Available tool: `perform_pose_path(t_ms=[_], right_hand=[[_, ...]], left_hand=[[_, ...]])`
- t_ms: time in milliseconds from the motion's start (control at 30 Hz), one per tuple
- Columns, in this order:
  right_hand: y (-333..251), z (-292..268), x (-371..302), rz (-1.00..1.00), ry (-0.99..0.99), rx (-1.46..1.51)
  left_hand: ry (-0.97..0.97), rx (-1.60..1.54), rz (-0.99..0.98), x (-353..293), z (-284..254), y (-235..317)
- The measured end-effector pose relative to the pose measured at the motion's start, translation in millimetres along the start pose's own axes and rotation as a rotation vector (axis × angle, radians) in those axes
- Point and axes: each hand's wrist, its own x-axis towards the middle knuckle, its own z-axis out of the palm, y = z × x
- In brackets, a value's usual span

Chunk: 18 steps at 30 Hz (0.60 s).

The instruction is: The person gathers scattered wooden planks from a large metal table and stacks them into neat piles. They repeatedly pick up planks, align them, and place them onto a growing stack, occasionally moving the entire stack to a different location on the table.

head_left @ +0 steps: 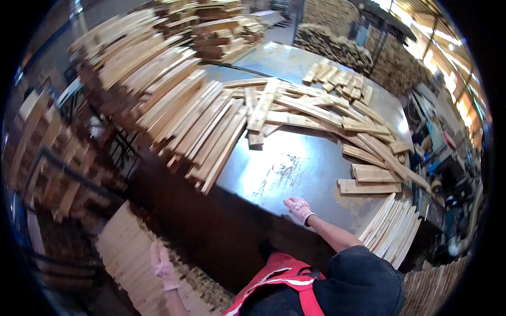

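My left hand (165, 267), in a pale pink knit glove, is over a low stack of light boards (126, 253) at the lower left. Its fingers are stretched out and nothing shows in them. My right hand (299, 209), gloved alike, is at the near edge of the shiny metal table (263, 174). Its fingers are loosely bent, apparently without anything in them; whether it touches the tabletop I cannot tell. Long boards (205, 131) lie side by side along the table's left edge. Loose boards (305, 108) lie crisscrossed across the middle and right.
Short boards (369, 187) lie at the table's right, above a neat bundle of thin strips (392, 229) beside my right arm. Higher wood piles (221, 37) stand behind at the left. Machinery (448, 158) lines the far right. A dark gap (211, 226) separates the table from the low stack.
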Motion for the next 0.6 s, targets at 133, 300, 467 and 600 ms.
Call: perform_pose_path(t_ms=[133,300,467,600], right_hand=[[26.3,-44.2,69.7,0.031,0.114,0.061],[22.5,-108.1,148.9,0.087,0.154,0.042],[1.1,-227.7,246.7,-0.177,0.607,-0.164],[-2.9,-345.8,345.3,-0.302,0.803,-0.435]], left_hand=[[-0.330,-0.326,-0.076,66.6,203.4,130.0],[-0.612,0.324,0.322,106.9,476.1,180.9],[-0.620,0.732,0.223,174.7,637.5,190.5],[-0.611,0.914,0.110,194.3,688.4,181.9]])
